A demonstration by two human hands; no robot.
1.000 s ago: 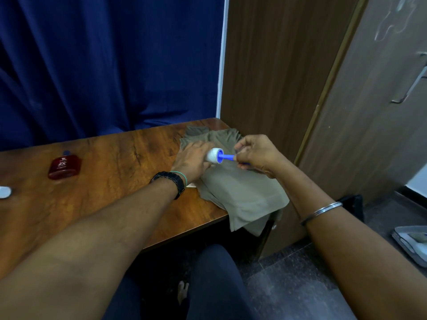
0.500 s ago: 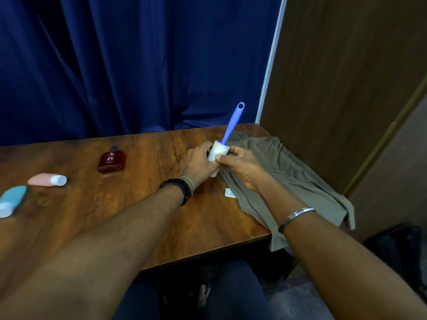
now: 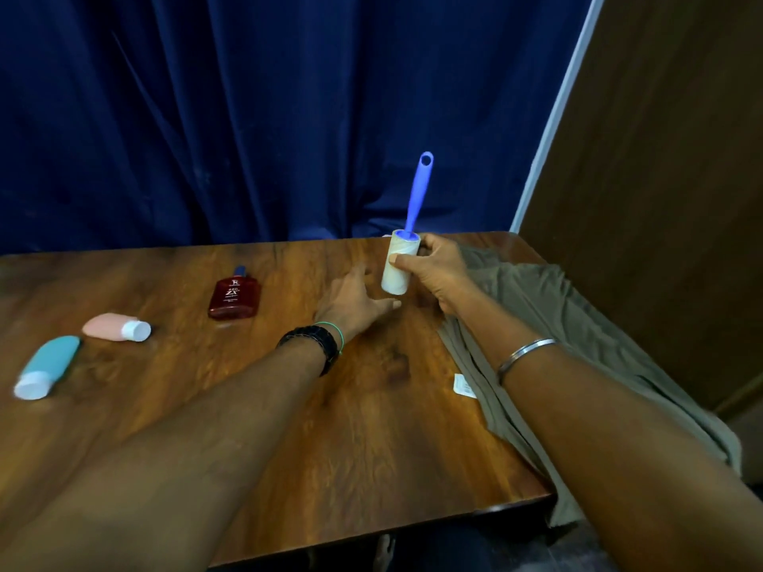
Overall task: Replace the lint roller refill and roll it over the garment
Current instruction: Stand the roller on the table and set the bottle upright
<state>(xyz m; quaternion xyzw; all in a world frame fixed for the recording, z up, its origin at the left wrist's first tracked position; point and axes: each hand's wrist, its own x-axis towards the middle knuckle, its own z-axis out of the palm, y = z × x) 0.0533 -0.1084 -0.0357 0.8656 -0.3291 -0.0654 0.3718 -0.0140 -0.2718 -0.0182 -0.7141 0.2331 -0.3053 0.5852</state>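
Note:
My right hand grips the lint roller by its pale sticky roll, held upright above the table with the blue handle pointing up. Just left of and below the roll, my left hand hovers over the wood with its fingers spread and nothing in them. The olive-grey garment lies crumpled on the right end of the table and hangs over its right edge, partly hidden by my right forearm. A small white tag lies at the garment's left border.
On the wooden table lie a dark red bottle, a pink tube and a teal tube, all to the left. A blue curtain hangs behind; a brown wooden panel stands close on the right.
My left hand has let go of the roll and dropped toward the table. My right hand now holds the roller alone, slightly higher. The view has shifted left.

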